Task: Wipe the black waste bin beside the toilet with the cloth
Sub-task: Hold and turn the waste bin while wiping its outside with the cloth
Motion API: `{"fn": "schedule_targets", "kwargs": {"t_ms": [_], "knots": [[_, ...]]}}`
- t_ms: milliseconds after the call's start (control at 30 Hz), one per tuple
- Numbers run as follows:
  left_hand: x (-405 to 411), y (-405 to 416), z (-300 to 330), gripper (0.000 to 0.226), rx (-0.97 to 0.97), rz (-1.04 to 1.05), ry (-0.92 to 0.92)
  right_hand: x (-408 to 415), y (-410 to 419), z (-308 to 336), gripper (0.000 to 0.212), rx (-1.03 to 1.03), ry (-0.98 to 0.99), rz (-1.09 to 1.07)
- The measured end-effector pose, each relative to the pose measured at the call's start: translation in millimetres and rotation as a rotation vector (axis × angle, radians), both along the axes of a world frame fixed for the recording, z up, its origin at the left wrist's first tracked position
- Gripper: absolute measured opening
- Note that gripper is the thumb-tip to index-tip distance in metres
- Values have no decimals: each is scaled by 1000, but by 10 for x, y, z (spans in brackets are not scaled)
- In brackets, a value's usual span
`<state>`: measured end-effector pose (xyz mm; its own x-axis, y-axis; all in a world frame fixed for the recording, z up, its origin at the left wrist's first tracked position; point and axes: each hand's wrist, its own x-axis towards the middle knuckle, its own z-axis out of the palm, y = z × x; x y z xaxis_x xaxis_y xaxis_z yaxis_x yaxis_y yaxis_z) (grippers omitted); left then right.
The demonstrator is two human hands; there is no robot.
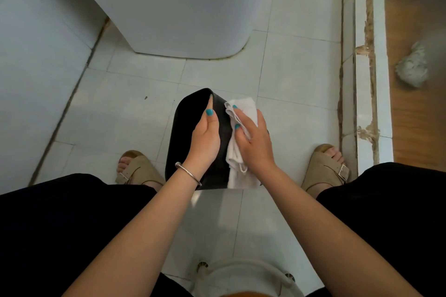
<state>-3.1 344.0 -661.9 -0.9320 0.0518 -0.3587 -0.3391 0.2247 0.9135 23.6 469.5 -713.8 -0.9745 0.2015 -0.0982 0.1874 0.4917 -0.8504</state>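
Observation:
The black waste bin (pixel 183 132) stands on the tiled floor between my two sandalled feet, in front of the white toilet base (pixel 169 7). My left hand (pixel 205 140) grips the bin's rim, thumb on top and fingers over the edge. My right hand (pixel 253 142) presses a white cloth (pixel 239 152) flat against the bin's right side. The cloth drapes down over the bin's near right wall. The bin's inside is mostly hidden by my hands.
A tiled wall (pixel 36 67) runs along the left. A raised white threshold (pixel 366 79) with cracked sealant borders the right, with wooden floor and a crumpled white rag (pixel 412 67) beyond. A white round object (pixel 246 277) sits at the bottom edge.

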Motion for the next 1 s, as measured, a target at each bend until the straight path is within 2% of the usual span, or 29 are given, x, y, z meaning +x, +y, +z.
{"fn": "schedule_targets", "kwargs": {"t_ms": [267,633,767,1000], "knots": [[-33,-13,-18,47,19,-10,20,113,372,-452,42,17,-241,-157],[4,63,31,48,39,2,12,95,455,-404,43,7,-410,-275],[17,41,31,47,41,29,15,143,232,-203,44,23,-351,-272],[6,17,-2,47,73,35,12,345,-278,266,45,-14,-123,-128]]}}
